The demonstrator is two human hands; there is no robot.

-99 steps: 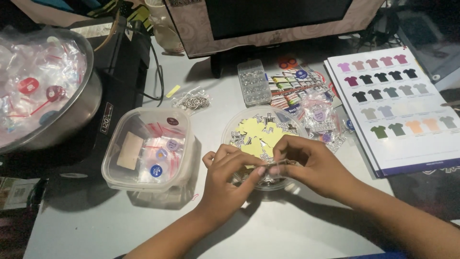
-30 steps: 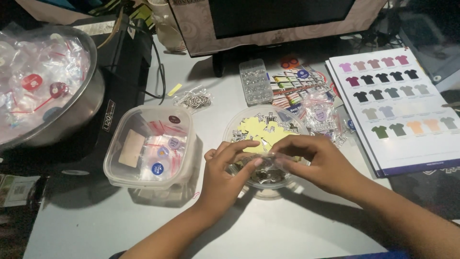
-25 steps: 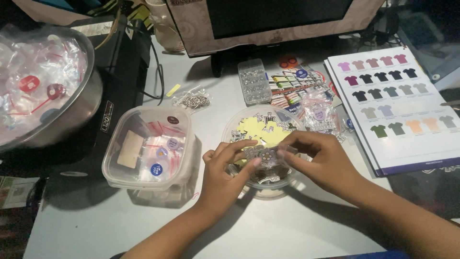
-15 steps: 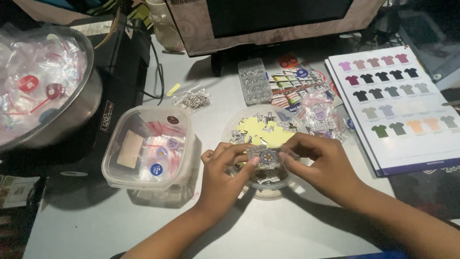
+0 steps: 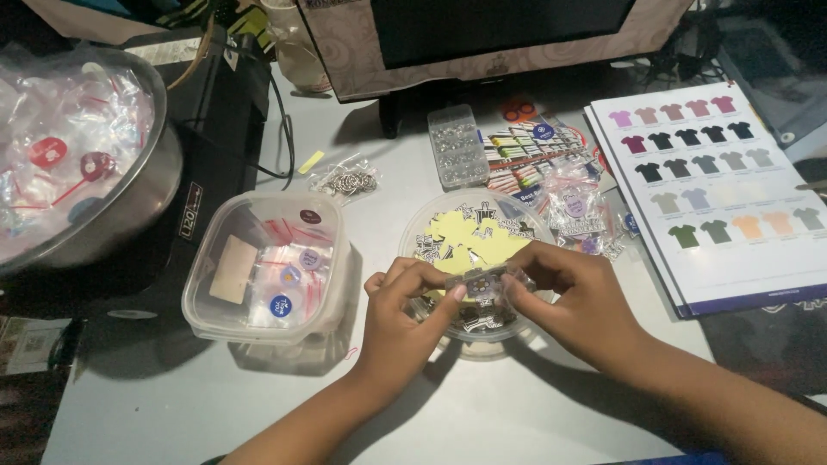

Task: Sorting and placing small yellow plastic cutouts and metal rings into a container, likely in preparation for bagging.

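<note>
Both hands, left hand (image 5: 405, 297) and right hand (image 5: 573, 288), are pinching a small clear packet (image 5: 484, 282) between them at frame centre, lying crosswise above the round container (image 5: 422, 228).

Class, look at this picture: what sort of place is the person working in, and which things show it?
Probably a small craft or merchandise-packing desk. A colour chart of T-shirts lies at the right, a round clear tub holds small cut-out pieces, and a metal bowl is full of small plastic bags. Both hands hold a small clear packet over the tub.
</note>
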